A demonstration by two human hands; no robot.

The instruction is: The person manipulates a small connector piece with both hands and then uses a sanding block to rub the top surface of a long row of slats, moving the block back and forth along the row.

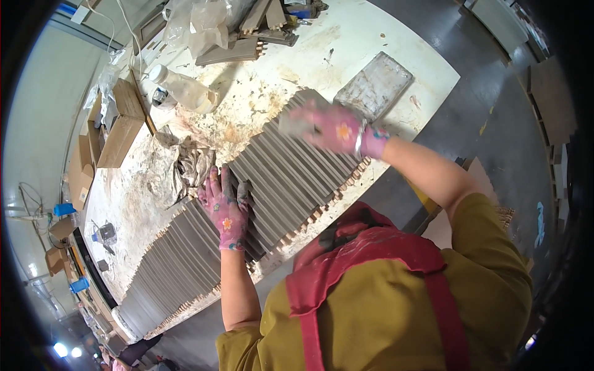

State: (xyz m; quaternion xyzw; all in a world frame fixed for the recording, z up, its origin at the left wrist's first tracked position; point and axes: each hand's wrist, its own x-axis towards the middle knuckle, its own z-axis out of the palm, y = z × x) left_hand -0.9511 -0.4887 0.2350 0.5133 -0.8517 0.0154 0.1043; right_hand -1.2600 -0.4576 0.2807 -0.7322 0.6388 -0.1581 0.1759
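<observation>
The left hand [226, 207] is lying flat, fingers spread, on the slats [272, 179]. The right hand [331, 128] is blurred, fingers unclear. Slats are running near-right to far-left across the bench [346, 43].

Long white worktop [346, 37], stained brown and grey. Dark grey concrete floor [495, 117] alongside. Cardboard boxes [117, 130] stacked by the pale wall [37, 111]. Bright lamps [60, 350] low at left.

I see matt grey wooden slats [272, 179] with bare pale dowel ends, flowered pink cloth gloves [226, 210], and a rough, stained white tabletop [247, 99].
</observation>
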